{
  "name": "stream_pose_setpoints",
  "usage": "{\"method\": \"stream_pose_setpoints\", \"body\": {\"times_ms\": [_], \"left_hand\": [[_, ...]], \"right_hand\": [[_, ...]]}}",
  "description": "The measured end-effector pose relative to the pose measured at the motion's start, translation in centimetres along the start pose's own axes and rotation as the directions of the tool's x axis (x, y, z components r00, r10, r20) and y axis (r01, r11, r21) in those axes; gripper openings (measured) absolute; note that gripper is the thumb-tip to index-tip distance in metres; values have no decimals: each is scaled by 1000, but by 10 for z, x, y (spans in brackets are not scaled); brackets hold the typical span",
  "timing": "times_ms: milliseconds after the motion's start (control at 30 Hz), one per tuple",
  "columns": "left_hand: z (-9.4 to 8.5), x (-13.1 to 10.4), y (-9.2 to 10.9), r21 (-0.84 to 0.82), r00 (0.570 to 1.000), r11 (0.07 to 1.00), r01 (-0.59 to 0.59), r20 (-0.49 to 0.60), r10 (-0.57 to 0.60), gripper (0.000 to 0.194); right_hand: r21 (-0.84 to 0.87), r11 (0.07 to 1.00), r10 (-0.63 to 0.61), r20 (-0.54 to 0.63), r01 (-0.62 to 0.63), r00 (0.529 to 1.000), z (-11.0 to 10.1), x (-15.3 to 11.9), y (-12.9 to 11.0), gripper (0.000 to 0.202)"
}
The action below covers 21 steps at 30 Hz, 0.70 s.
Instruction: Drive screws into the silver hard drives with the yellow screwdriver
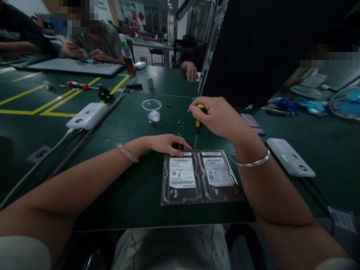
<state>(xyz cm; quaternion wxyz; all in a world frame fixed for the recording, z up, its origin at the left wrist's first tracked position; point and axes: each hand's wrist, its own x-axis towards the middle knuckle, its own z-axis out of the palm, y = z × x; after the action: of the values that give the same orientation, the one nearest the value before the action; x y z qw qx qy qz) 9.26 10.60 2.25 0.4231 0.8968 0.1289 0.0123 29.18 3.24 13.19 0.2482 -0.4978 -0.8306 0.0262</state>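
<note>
The screwdriver is gripped by the right hand; if its tip slips, the loosely curled left hand, laid on a hard drive, could be jabbed.

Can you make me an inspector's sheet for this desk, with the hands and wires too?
Surface: green tabletop, yellow lines at left.
Job's things: two hard drives side by side, labels up; screwdriver upright, tip at their far edge, near where they meet.
Clutter: clear cup with something white inside; tiny metal bits, probably screws.
Hands: left hand touches the left drive's far edge; right hand grips the screwdriver.
Cables: white cable at left, dark cable at right.
Surroundings: dark panel; other people nearby.
</note>
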Motion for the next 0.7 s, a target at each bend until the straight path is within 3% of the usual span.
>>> {"method": "stream_pose_setpoints", "body": {"times_ms": [100, 300, 400, 533, 700], "left_hand": [[0, 0, 0, -3, 1000, 1000, -1, -3, 1, 48], [1, 0, -1, -5, 1000, 1000, 11, -4, -11, 49], [0, -1, -1, 6, 1000, 1000, 10, -3, -10, 50], [0, -1, 0, 9, 1000, 1000, 22, 2, -22, 51], [1, -1, -1, 2, 1000, 1000, 29, 3, -29, 54]], "right_hand": [[106, 994, -46, 100, 35, 994, -7, -2, -1, 35], [17, 1000, 14, 247, -19, 969, -27, -8, 7, 28], [-25, 999, 43, 280, -37, 959, -32, -9, 14, 25], [15, 999, -38, 321, 35, 946, -41, -12, 21, 26], [25, 997, -71, 373, 67, 925, -56, -20, 25, 42]]}}
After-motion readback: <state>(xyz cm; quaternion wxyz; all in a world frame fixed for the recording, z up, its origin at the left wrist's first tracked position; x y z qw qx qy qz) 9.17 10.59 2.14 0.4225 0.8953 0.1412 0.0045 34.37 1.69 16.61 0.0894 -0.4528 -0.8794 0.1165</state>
